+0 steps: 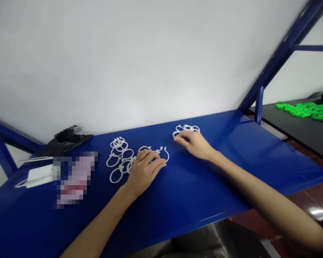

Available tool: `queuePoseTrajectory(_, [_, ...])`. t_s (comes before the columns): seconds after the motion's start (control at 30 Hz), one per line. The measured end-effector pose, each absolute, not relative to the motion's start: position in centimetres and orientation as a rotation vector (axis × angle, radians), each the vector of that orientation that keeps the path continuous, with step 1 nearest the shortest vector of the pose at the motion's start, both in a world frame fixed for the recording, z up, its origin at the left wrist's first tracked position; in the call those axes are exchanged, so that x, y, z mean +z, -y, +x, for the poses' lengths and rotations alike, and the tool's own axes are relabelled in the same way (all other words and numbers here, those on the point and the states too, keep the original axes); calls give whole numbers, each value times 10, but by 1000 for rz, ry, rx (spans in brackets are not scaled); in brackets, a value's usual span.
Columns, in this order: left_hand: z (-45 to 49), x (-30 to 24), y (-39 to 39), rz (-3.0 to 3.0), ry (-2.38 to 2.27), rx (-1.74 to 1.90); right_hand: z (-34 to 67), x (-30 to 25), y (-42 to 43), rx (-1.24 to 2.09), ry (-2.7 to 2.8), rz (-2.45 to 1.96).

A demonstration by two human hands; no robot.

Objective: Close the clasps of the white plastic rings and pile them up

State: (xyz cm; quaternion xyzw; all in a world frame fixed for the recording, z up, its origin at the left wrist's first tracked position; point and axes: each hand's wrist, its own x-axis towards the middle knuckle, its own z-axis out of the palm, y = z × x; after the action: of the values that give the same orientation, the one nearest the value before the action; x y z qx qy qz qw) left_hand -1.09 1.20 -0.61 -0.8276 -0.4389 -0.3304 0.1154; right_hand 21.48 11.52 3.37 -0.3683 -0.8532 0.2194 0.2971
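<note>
A blue table (pixel 193 193) carries two groups of white plastic rings. My left hand (pixel 144 170) lies with curled fingers on a ring (pixel 165 154) at the right edge of the larger ring pile (pixel 120 159). My right hand (pixel 195 143) reaches farther back, its fingertips pinched on the smaller cluster of rings (pixel 187 129) near the wall. Part of each group is hidden under my fingers.
A crumpled black bag (pixel 66 139) lies at the back left by the wall. A white charger with cable (pixel 39 175) and a blurred-out item (pixel 75 177) sit at the left. Blue frame posts (pixel 260 105) rise at the right; a dark table with green pieces (pixel 308 110) stands beyond.
</note>
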Motion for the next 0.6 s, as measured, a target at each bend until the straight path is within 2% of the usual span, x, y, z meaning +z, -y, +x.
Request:
queuePoseTrajectory(0.1, [-9, -6, -10, -2429, 1231, -936, 198, 27, -85, 775, 2371, -894])
queuePoseTrajectory(0.23, [-4, -7, -8, -2500, 1189, -922, 192, 13, -73, 819, 2361, -861])
queuePoseTrajectory(0.43, [-3, -7, -6, -2431, 1516, -1286, 201, 5, -77, 592, 2431, -697])
queuePoseTrajectory(0.6, [-6, -2, -6, -2574, 1572, -1181, 204, 7, -74, 488, 2540, -582])
